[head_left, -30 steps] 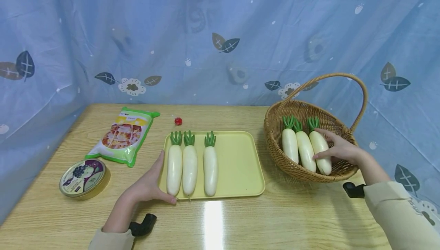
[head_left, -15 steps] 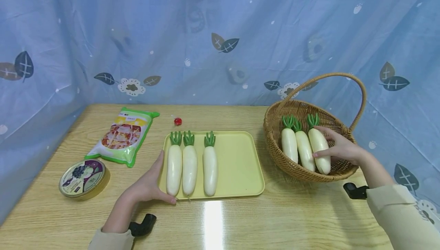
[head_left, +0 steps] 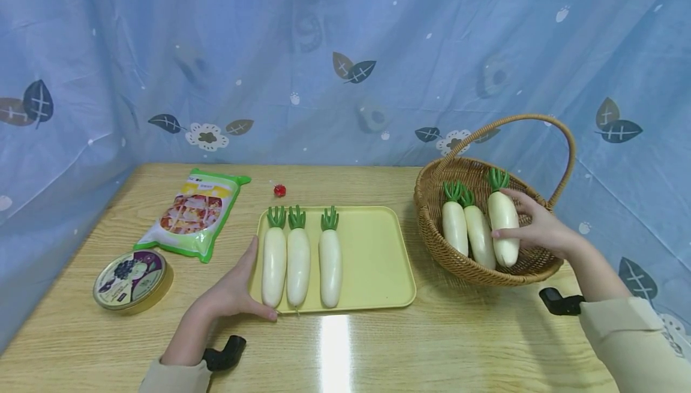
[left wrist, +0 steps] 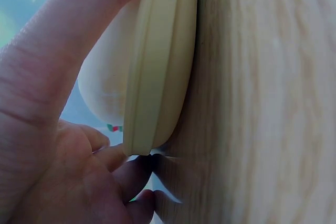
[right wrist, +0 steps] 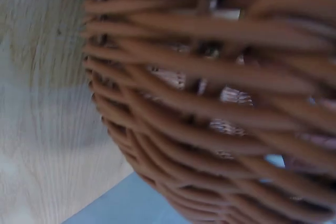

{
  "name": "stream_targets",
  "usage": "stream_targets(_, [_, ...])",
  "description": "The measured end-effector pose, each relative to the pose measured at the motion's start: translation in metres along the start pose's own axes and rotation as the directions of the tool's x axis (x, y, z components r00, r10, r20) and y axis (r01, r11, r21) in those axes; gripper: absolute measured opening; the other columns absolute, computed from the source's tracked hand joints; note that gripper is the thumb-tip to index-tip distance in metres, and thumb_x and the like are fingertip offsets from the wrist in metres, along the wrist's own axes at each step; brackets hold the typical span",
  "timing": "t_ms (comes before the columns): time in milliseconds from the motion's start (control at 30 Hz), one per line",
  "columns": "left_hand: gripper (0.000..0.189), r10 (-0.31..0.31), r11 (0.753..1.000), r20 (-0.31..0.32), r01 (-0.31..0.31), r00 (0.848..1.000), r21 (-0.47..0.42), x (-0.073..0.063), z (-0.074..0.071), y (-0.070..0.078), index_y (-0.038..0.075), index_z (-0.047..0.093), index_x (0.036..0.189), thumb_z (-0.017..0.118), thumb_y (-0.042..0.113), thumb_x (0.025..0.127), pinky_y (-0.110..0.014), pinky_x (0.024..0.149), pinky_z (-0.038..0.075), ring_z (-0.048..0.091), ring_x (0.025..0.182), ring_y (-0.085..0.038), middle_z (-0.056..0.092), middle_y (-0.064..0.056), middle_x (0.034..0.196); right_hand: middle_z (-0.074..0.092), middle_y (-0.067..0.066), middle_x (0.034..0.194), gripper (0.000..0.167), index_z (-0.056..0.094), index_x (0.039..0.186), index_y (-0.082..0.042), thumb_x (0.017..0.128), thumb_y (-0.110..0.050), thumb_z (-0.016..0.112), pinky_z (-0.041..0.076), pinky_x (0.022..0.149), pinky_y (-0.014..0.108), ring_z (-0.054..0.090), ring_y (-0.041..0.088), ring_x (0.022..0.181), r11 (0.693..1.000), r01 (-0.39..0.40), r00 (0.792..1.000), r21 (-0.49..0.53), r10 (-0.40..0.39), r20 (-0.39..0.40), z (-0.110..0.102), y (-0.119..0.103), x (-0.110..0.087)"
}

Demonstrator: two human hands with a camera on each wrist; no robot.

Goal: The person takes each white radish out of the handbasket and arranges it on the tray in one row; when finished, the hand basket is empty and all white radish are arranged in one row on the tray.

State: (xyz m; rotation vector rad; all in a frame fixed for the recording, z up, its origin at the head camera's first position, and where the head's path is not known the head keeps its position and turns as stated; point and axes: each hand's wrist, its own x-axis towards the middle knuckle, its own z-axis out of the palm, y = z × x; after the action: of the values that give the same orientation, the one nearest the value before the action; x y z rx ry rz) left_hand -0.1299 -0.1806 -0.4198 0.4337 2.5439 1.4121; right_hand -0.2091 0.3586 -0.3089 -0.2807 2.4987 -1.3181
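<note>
My right hand (head_left: 540,228) grips a white radish (head_left: 503,219) with a green top, thumb on its near side, inside the wicker basket (head_left: 426,225). Two more white radishes (head_left: 454,228) lie beside it there. In the right wrist view the basket's weave (right wrist: 210,77) hides this hand and the radish. My left hand (head_left: 229,294) rests at the near left corner of the yellow tray (head_left: 372,261), thumb along the front edge and fingers stretched along the left side. On the tray lie three white radishes (head_left: 330,270) side by side, tops pointing away.
A green-edged food bag (head_left: 194,213) and a round tin (head_left: 129,282) stand to the left of the tray. Behind the tray is a small red object (head_left: 279,191). The basket's tall handle (head_left: 567,141) arches over its right side. A blue patterned curtain (head_left: 302,111) hangs behind the table.
My right hand has raised the rightmost radish in the basket, tilting it more upright and away from its neighbour. My left hand and the tray have not moved.
</note>
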Motion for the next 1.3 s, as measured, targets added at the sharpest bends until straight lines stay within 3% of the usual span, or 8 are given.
stream_targets(433, [0.148, 0.009, 1.0, -0.001, -0.009, 1.0, 0.001, 0.001, -0.001, 0.001, 0.001, -0.017, 0.142, 0.091, 0.032, 0.045, -0.058, 0.105, 0.006, -0.003, 0.135, -0.042, -0.01, -0.025, 0.148, 0.012, 0.039, 0.135, 0.09, 0.005, 0.148, -0.02, 0.083, -0.006, 0.066, 0.053, 0.064, 0.049, 0.057, 0.035, 0.094, 0.998, 0.041, 0.997, 0.054, -0.037, -0.063, 0.008, -0.021, -0.008])
stream_targets(767, [0.148, -0.028, 1.0, -0.003, 0.028, 1.0, -0.004, -0.002, -0.001, 0.005, 0.002, -0.016, 0.143, 0.091, 0.028, 0.044, -0.059, 0.104, 0.007, -0.002, 0.134, -0.043, -0.009, -0.026, 0.148, 0.013, 0.034, 0.137, 0.089, 0.008, 0.148, -0.025, 0.083, -0.005, 0.065, 0.054, 0.065, 0.046, 0.059, 0.004, 0.087, 0.993, 0.065, 0.996, 0.097, -0.058, -0.067, 0.02, -0.038, -0.018])
stream_targets(900, [0.148, -0.025, 1.0, -0.003, 0.025, 1.0, -0.004, -0.003, -0.001, 0.005, 0.002, -0.016, 0.143, 0.091, 0.028, 0.045, -0.059, 0.104, 0.006, -0.003, 0.134, -0.043, -0.01, -0.025, 0.148, 0.013, 0.034, 0.138, 0.09, 0.008, 0.148, -0.027, 0.083, -0.006, 0.066, 0.054, 0.064, 0.046, 0.059, 0.009, 0.091, 0.994, 0.061, 0.996, 0.088, -0.056, -0.062, 0.025, -0.043, -0.022])
stream_targets(1067, [0.149, -0.034, 0.999, -0.002, 0.034, 0.999, 0.009, -0.001, 0.001, 0.002, 0.001, -0.016, 0.143, 0.091, 0.033, 0.044, -0.058, 0.105, 0.007, -0.002, 0.134, -0.042, -0.01, -0.025, 0.148, 0.012, 0.035, 0.139, 0.091, 0.007, 0.148, -0.029, 0.082, -0.007, 0.067, 0.054, 0.063, 0.045, 0.058, 0.034, 0.1, 0.997, 0.053, 0.997, 0.053, -0.051, -0.053, 0.032, -0.047, -0.028])
stream_targets(1167, [0.149, -0.049, 0.999, 0.0, 0.049, 0.999, 0.021, 0.0, 0.002, 0.001, 0.002, -0.016, 0.143, 0.09, 0.036, 0.044, -0.057, 0.105, 0.007, -0.002, 0.135, -0.041, -0.01, -0.024, 0.149, 0.012, 0.035, 0.139, 0.091, 0.007, 0.148, -0.029, 0.083, -0.006, 0.066, 0.054, 0.063, 0.045, 0.059, 0.032, 0.099, 0.996, 0.061, 0.997, 0.064, -0.058, -0.048, 0.036, -0.049, -0.031])
stream_targets(1300, [0.149, -0.031, 0.999, -0.003, 0.031, 1.0, 0.02, 0.0, 0.0, 0.0, 0.002, -0.016, 0.143, 0.09, 0.036, 0.044, -0.057, 0.105, 0.008, -0.001, 0.135, -0.04, -0.009, -0.024, 0.149, 0.014, 0.035, 0.137, 0.09, 0.009, 0.148, -0.029, 0.082, -0.005, 0.066, 0.054, 0.062, 0.044, 0.063, 0.018, 0.093, 0.993, 0.09, 0.995, 0.078, -0.087, -0.039, 0.043, -0.052, -0.034])
